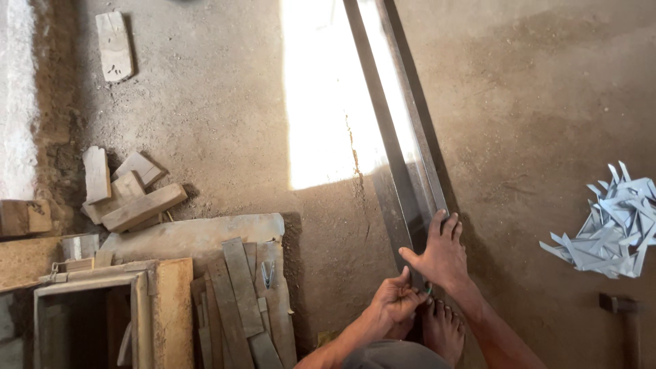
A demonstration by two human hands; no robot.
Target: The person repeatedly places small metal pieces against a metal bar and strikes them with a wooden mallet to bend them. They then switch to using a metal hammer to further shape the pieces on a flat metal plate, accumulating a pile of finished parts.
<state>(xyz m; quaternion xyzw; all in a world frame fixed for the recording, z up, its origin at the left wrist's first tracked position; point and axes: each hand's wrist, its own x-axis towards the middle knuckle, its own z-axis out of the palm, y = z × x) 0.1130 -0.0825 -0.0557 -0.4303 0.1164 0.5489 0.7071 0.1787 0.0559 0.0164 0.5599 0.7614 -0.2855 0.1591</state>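
A long grey metal channel (396, 130) lies on the dirt floor, running from the top of the view down to my feet. My right hand (441, 253) presses flat on its near end, fingers spread. My left hand (395, 299) sits just below and left of it, fingers pinched on something small and greenish at the bar's end; what it is stays hidden. My bare foot (443, 328) rests under the hands.
A pile of pale metal offcuts (611, 222) lies at right, with a hammer (618, 304) below it. Wood blocks (130, 191), flat metal strips (239, 301) and a rusty frame (109, 307) crowd the lower left. A bright sun patch (321, 102) falls on the floor.
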